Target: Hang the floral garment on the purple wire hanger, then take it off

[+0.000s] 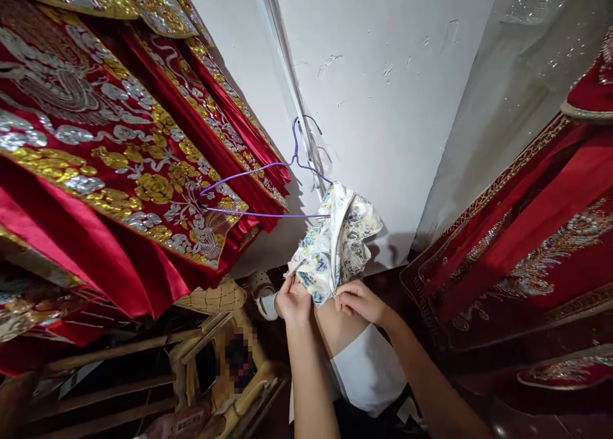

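A cream cloth with blue and yellow flower print (335,244) hangs bunched on the right end of a purple wire hanger (268,193), whose hook catches on a metal rail (292,88) against the white wall. My left hand (293,300) pinches the cloth's lower left edge. My right hand (361,302) pinches its lower right edge. Both hands are closed on the fabric, just below the bundle.
Red garments with gold and silver embroidery (110,152) hang close on the left, and more red embroidered fabric (527,254) on the right. Wooden and bamboo furniture (211,356) stands low left. My white-clad legs (368,369) show below.
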Available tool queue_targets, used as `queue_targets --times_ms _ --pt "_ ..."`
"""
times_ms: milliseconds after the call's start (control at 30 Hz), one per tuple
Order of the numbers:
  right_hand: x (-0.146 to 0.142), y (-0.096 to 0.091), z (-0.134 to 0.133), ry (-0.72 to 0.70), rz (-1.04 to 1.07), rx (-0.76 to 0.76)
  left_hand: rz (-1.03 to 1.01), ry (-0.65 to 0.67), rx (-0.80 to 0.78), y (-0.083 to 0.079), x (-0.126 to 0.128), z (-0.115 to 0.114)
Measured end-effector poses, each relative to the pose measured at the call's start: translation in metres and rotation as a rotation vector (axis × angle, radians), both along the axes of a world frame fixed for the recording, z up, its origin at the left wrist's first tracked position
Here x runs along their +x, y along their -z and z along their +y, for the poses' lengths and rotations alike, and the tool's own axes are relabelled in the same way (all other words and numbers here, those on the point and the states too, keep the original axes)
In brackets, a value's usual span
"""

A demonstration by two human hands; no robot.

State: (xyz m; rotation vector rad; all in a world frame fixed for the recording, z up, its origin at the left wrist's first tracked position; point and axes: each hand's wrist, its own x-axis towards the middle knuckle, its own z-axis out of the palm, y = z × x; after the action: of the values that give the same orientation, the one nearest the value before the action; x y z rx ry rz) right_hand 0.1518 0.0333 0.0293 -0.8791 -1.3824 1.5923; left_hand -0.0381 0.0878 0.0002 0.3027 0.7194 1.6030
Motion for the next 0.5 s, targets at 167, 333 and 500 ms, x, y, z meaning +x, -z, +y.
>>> queue_targets --times_ms 167,333,500 --pt "0.033 0.001 0.013 0.258 -0.083 0.009 0.094 0.065 0.227 -0.038 0.033 -0.024" --pt "0.026 -0.003 0.014 0.538 0.154 -0.078 0.426 0.335 0.395 -0.075 0.065 -0.054" --pt "0.015 -0.005 0.003 0.431 0.445 -0.383 1.106 0.605 0.597 -0.094 0.087 -0.079"
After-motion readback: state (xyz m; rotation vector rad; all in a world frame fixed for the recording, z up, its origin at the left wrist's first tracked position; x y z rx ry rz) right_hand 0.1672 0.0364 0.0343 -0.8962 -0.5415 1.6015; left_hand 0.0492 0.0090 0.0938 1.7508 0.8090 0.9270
